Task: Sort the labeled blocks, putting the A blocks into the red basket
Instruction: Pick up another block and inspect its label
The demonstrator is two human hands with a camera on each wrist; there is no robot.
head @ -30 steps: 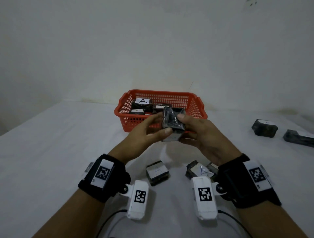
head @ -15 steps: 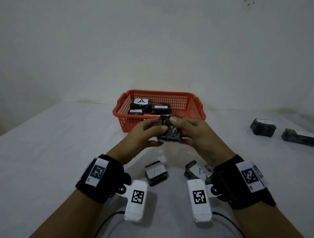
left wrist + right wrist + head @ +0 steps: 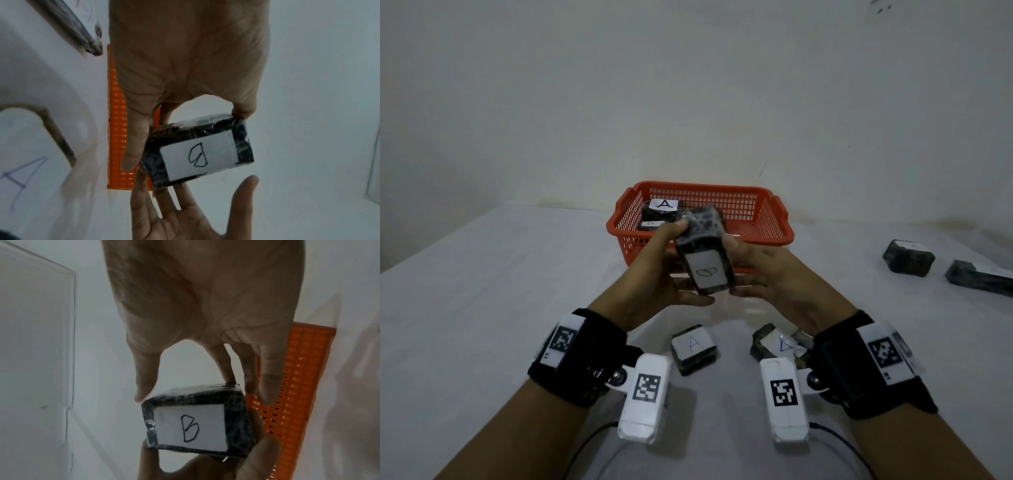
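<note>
Both hands hold a B block in the air, just in front of the red basket.

Red basket [image 3: 774, 219] at 12 o'clock on the desk [image 3: 482, 291] holds dark wrapped blocks, one labelled A [image 3: 663, 205] at its rear left. B block [image 3: 705, 253]: long axis runs front to back, label facing up toward the person. Left hand [image 3: 654, 274] pinches it, thumb on top; right hand [image 3: 767, 274] has its fingers at the block's side and far end. Two A blocks [image 3: 693, 346] [image 3: 779, 346] lie at 6 o'clock.
</note>
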